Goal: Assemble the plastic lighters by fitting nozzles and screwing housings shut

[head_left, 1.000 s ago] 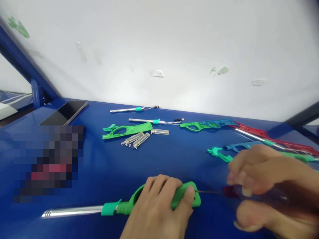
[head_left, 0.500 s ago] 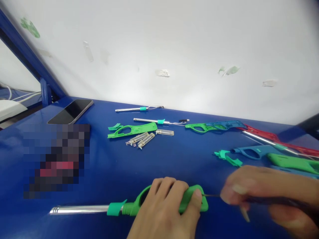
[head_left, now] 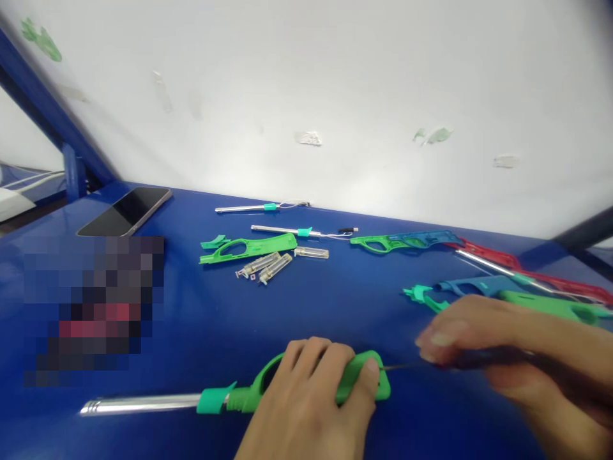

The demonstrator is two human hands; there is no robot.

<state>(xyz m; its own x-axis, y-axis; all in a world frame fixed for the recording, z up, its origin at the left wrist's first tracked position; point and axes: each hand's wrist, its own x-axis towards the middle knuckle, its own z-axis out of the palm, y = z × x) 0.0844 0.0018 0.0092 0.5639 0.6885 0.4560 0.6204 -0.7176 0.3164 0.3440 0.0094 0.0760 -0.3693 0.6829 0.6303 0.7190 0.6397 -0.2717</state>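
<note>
On the blue tabletop lies a green long-reach lighter (head_left: 244, 399), its silver barrel pointing left and a teal collar at the barrel's base. My left hand (head_left: 306, 396) is closed over its green body, hiding much of it, with the thumb near the rounded end. My right hand (head_left: 507, 364), smeared by motion, grips a thin dark metal tool (head_left: 405, 367). The tool's tip meets the rounded end of the lighter, close to my left thumb; its exact kind is unclear.
Behind lie a green lighter shell half (head_left: 258, 248), several clear fuel tanks (head_left: 311, 253) and metal barrels (head_left: 278, 230) with wires. At right are blue shell pieces (head_left: 479, 285) and red shell pieces (head_left: 550, 281). A phone (head_left: 127, 211) and a pixelated patch (head_left: 105, 300) are at left.
The whole view has shifted slightly. My right hand has risen a little and turned, with the tool's tip still at the lighter's end. My left hand keeps its hold.
</note>
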